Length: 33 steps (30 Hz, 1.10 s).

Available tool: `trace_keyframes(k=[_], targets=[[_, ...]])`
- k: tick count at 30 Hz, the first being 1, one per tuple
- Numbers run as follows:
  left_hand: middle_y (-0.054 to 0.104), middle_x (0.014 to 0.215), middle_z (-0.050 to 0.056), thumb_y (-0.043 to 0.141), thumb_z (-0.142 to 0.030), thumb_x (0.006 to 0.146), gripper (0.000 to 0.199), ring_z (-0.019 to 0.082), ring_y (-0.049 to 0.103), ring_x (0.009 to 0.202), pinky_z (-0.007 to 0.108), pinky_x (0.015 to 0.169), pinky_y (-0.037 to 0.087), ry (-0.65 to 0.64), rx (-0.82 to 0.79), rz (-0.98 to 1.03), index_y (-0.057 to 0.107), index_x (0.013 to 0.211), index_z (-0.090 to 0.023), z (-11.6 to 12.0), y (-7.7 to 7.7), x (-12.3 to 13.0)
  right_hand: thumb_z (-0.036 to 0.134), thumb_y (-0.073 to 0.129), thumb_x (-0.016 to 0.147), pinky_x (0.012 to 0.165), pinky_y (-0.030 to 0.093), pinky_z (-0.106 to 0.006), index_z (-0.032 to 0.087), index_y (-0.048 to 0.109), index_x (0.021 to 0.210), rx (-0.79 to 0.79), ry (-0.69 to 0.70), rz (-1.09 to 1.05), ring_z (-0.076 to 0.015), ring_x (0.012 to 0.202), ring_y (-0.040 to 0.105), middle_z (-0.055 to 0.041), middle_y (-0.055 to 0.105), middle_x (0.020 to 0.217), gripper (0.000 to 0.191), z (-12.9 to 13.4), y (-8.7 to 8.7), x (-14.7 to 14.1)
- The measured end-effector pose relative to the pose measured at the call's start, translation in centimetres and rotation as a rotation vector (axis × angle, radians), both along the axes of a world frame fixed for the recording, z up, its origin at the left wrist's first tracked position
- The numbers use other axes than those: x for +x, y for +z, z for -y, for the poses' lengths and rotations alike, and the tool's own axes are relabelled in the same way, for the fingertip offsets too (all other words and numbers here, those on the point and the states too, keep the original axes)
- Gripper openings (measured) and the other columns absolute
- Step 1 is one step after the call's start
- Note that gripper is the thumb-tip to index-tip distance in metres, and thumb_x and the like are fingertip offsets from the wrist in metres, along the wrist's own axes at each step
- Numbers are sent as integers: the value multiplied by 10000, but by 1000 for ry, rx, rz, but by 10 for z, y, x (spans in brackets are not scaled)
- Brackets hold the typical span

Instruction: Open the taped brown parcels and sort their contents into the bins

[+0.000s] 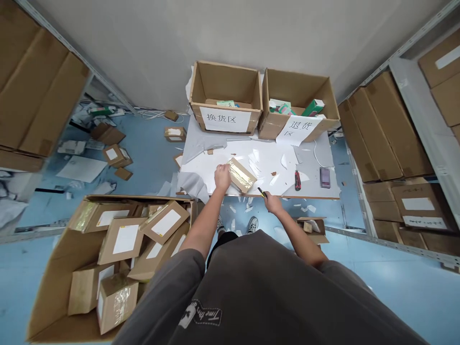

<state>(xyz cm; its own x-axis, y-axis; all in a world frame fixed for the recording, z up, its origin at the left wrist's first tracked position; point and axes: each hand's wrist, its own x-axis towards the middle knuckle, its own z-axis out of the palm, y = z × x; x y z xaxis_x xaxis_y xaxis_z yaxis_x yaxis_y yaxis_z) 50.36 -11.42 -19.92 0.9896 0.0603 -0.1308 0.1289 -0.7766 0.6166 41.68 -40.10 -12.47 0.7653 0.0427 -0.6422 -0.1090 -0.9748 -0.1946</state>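
A small cardboard box (241, 175) with shiny clear tape along its top lies tilted at the front of the white table (201, 165). My left hand (222, 177) grips its left end, the fingers partly hidden from above. In my right hand (273, 203) is a utility knife (263, 193), yellow and black, pointing toward the box's right corner but apart from it. A red and black utility knife (297, 180) rests on the table to the right, and a phone (325, 178) lies beyond it.
Two open cartons with paper signs, a left one (224, 119) and a right one (268, 125), stand at the table's back. A large carton (53, 268) full of parcels stands at lower left. Shelves with boxes (388, 129) flank both sides. Paper scraps litter table and floor.
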Motion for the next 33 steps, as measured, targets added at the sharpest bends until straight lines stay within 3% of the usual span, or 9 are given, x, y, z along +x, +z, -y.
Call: trace_keyframes(k=[3,5,8,11,14,18,24,28,33], targets=[[670,1466,150,755,-134,795,647,376,475,1504,496,1265,381,-540,66,-22,692,1424,-272,19,8,-4,349,340,1178,739,568,-262,209,490,1542,181,-201,-13,-192,690,794,-59,809,969,419,14,-9,-2],[673,1442,154,798,-142,753,612,382,502,1473,505,1257,370,-707,135,-78,730,1346,-277,32,8,-4,400,358,1177,681,557,-238,217,510,1507,284,-291,-22,-171,615,772,-20,783,915,406,16,-15,0],[706,1331,172,809,-159,772,458,383,568,1398,530,1248,340,-704,183,-114,767,1217,-258,43,4,0,463,359,1176,629,548,-229,236,522,1480,394,-360,-42,-173,617,778,-6,772,934,412,12,-23,5],[717,1269,162,847,-226,763,437,379,593,1365,532,1234,343,-691,187,-156,770,1191,-261,48,1,9,460,307,1183,644,556,-236,233,515,1496,426,-354,-77,-191,665,797,-11,780,912,439,4,-29,9],[694,1300,177,908,-284,690,504,410,570,1382,546,1240,347,-701,243,-195,782,1176,-237,52,2,15,445,295,1187,697,557,-239,222,534,1499,431,-283,-91,-191,679,797,-15,790,892,452,-2,-34,15],[648,1402,222,921,-191,659,517,450,516,1447,568,1268,353,-689,255,-144,792,1160,-194,59,3,11,416,334,1195,777,540,-239,231,573,1498,386,-139,-62,-176,706,786,-34,819,1011,428,-5,-37,29],[496,1683,240,771,-89,792,619,425,422,1605,556,1269,418,-571,176,-95,665,1395,-176,62,-1,-6,408,390,1189,903,508,-297,264,615,1524,156,110,40,-288,1212,743,-119,790,1320,429,7,-34,55],[482,1688,298,795,-96,744,851,455,421,1616,535,1264,442,-581,189,-151,542,1556,-112,62,-4,-6,423,379,1189,912,501,-316,279,598,1562,116,248,58,-305,1190,738,-129,795,1299,456,14,-32,67],[526,1625,353,788,-47,714,980,479,500,1559,495,1223,487,-546,187,-183,448,1633,-48,62,-6,-2,436,371,1192,929,495,-325,279,599,1558,108,307,82,-306,1162,741,-132,800,1273,459,17,-33,69]])
